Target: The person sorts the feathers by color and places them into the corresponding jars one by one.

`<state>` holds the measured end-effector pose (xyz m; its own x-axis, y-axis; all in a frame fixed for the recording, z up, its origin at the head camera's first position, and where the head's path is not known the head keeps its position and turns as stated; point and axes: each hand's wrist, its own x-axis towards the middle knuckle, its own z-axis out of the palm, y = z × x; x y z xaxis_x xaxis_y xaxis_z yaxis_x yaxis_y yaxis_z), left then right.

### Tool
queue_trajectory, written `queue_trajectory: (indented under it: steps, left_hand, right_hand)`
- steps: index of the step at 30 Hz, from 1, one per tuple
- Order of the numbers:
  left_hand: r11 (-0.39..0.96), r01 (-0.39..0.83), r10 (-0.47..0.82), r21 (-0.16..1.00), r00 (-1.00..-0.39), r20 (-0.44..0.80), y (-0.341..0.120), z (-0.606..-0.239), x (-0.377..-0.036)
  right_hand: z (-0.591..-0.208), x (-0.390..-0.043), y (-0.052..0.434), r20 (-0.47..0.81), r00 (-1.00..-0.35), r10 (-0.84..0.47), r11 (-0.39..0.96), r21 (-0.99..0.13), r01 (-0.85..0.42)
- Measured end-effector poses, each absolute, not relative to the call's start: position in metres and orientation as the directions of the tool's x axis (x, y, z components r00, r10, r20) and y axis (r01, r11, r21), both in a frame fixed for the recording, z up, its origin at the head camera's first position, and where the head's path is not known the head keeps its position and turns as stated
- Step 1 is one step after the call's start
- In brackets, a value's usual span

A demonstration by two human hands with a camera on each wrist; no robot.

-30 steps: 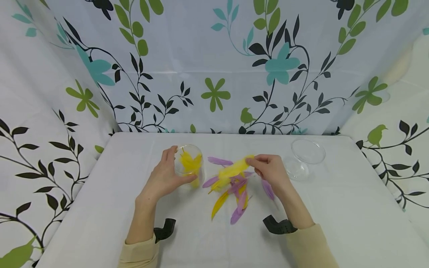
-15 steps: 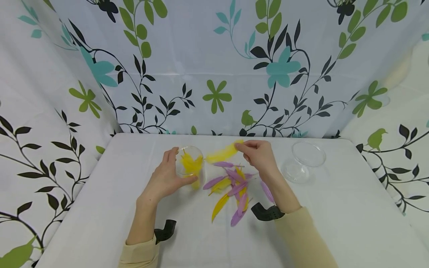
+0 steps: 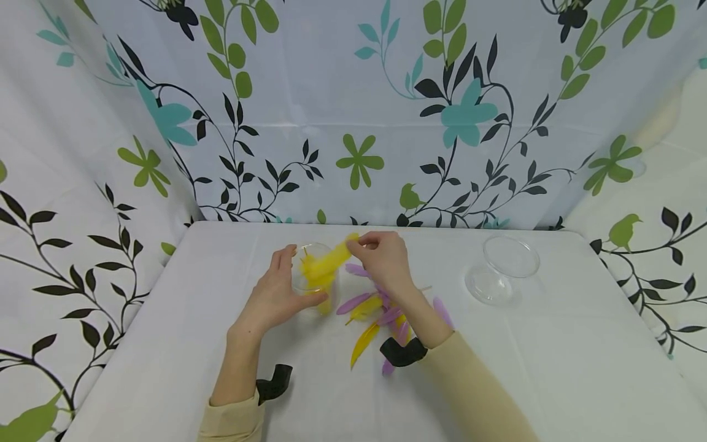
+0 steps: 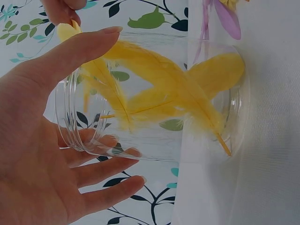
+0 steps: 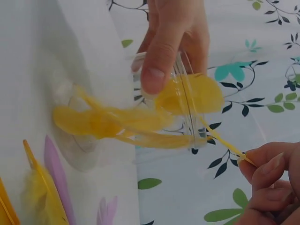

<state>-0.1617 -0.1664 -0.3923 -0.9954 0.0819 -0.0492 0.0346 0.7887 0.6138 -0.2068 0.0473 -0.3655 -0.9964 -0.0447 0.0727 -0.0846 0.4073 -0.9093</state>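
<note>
gripping clear jar (image 4: 154, 143) with left hand (image 3: 276, 293), 10 o'clock of feather pile (image 3: 389, 315) | pinching yellow feather (image 3: 329, 261) with right hand (image 3: 382, 261) | now swinging over jar from 3 o'clock, so pretty much lined up

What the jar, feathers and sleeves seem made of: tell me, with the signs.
Jar: clear, glossy glass or hard plastic; the backdrop shows through and glints line it. Feathers: soft, matte plumage, perhaps dyed, with wispy edges and thin shafts. Sleeves: probably cloth, matte beige, with soft folds.
</note>
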Motion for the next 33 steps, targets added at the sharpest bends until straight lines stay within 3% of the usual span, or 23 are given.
queue_trajectory:
  steps: [13,25,33]
  left_hand:
    - [0.792,0.031,0.081,0.609,-0.995,-0.054,-0.165,-0.393,-0.161]
    - [0.805,0.022,0.076,0.593,-0.995,-0.066,-0.165,-0.392,-0.162]
    - [0.809,0.019,0.074,0.587,-0.995,-0.070,-0.164,-0.392,-0.164]
  right_hand:
    - [-0.383,-0.197,0.026,0.092,-0.978,-0.189,0.505,-0.845,-0.177]
    - [-0.392,-0.187,0.045,0.071,-0.975,-0.209,0.319,-0.938,-0.137]
    - [-0.400,-0.186,0.078,0.015,-0.989,-0.150,0.297,-0.953,-0.060]
